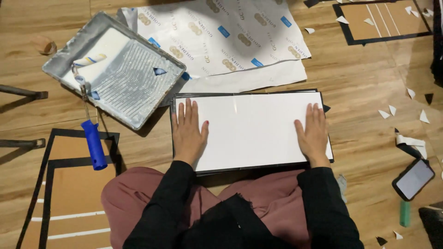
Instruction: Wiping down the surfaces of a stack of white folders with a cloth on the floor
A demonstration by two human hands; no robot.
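Head view, grey paint tray [138,115] far left on the wooden floor [364,92], holding a small roller [87,61] with its blue handle [93,144] hanging out, your left hand [188,131] and right hand [314,133] both flat, fingers together, pressing the white sheet [251,127] on its dark board just before your knees

sleeves: long, black, to wrists, both arms | top: black, loose, frayed edge at front hem | legs: dusty pink-maroon fabric, trousers or skirt, can't tell | left hand [188,133]: bare, red nail polish on thumb | right hand [314,133]: bare, no rings seen
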